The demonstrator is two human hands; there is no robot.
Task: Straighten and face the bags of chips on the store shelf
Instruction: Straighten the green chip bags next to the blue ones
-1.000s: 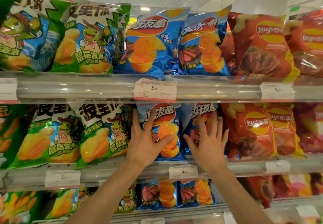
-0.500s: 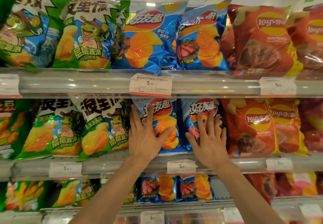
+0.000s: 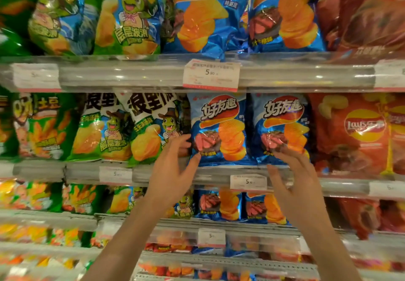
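Note:
Two blue chip bags stand upright side by side on the middle shelf, the left blue bag (image 3: 219, 127) and the right blue bag (image 3: 282, 125), both facing forward. My left hand (image 3: 173, 169) is in front of the shelf edge with relaxed fingers; its fingertips reach the left blue bag's lower left corner and the green bag (image 3: 153, 127) beside it. Relaxed and holding nothing, my right hand (image 3: 293, 184) has its fingertips at the bottom of the right blue bag.
Green bags (image 3: 98, 131) fill the shelf to the left and red bags (image 3: 355, 131) to the right. A clear shelf rail (image 3: 197, 175) with price tags (image 3: 248, 182) runs under the bags. More chip bags (image 3: 210, 15) stand above and several below.
Both hands have come off the fronts of the blue bags and dropped toward the shelf edge. The camera has moved closer and tilted down.

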